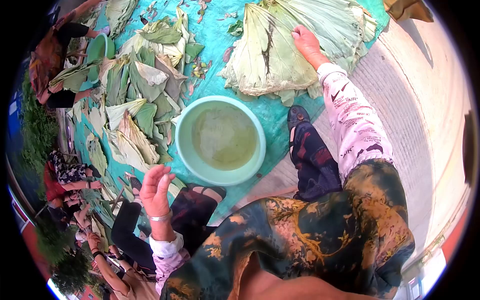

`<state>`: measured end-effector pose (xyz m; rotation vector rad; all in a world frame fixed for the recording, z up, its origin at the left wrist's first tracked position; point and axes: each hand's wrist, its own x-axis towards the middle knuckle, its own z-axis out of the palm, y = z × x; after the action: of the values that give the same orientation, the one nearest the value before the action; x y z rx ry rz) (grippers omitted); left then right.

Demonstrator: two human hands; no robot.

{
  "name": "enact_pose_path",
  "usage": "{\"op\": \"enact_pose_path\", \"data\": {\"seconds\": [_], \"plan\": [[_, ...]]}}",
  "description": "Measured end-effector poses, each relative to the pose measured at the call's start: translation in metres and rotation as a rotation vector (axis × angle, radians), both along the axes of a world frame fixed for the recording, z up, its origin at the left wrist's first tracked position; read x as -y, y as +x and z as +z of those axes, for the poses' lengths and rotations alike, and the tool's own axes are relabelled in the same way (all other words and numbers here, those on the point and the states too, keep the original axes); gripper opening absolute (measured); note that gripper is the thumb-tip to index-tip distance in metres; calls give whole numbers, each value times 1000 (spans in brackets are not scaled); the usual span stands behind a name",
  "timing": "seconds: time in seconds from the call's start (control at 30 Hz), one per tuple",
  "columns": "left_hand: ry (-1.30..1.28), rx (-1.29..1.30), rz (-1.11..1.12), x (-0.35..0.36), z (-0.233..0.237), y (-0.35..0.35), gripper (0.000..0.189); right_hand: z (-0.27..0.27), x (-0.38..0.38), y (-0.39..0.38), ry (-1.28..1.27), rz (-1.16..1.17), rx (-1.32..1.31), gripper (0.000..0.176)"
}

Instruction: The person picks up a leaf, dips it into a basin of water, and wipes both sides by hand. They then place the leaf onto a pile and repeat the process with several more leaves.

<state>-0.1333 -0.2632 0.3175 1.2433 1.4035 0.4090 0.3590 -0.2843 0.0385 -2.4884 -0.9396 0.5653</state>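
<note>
My right hand rests on a fan of large, pale green lotus leaves at the top. Its fingers are curled in and pressed together at a leaf's edge; the fingertips are partly hidden. A dark streak runs down one leaf beside it. My left hand is raised at the lower left, its fingers extended and nothing in them. A band circles that wrist. Between my hands, nearer the left, stands a light green basin with shallow, cloudy yellowish liquid inside.
A heap of loose lotus leaves lies left of the basin on a turquoise tarp. Another green basin stands beyond it. Several people sit along the left. Ridged concrete borders the tarp on the right.
</note>
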Motion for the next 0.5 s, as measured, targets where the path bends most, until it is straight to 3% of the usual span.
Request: {"op": "enact_pose_path", "data": {"seconds": [0.2,0.33,0.43,0.5], "plan": [[151,-140,103,6,22,-47,26,-7,16,-6,-101,-129,58,21],[264,-226,190,10,41,-96,24,-2,15,-9,-121,-80,126,22],[278,-264,339,21,57,-153,25,-3,27,-1,-152,-28,209,30],[243,-319,515,31,34,-187,24,-39,27,0,-156,29,286,36]]}}
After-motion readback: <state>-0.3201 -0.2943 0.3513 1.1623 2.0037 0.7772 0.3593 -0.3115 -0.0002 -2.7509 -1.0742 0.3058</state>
